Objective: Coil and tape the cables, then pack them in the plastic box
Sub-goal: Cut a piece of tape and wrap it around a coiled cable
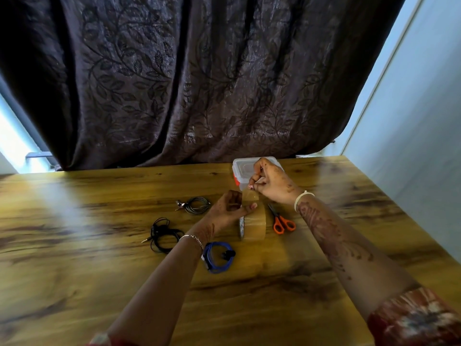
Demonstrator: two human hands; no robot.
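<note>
on a glossy wooden table [99, 245] before a dark leaf-patterned curtain [199, 83], pale wall [411, 108] at right, the left hand [228, 211] grips an upright brown tape roll [257, 228]; the right hand [272, 183] pinches its pulled strip. a grey cable [197, 205], black cable [163, 236] and blue cable [217, 255] lie left of the roll; the lidded clear plastic box [240, 166] sits far, orange-handled scissors [283, 223] right.

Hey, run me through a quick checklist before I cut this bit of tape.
1. Left hand grips the roll: ok.
2. Right hand pinches the strip, pulled off the roll: ok.
3. Scissors close by, beside the roll: ok.
4. A hand free for the scissors: not ok, both are busy.
5. Grey cable, black cable and blue cable coiled: ok.
6. Box open for packing: not ok, lid is on.
</note>
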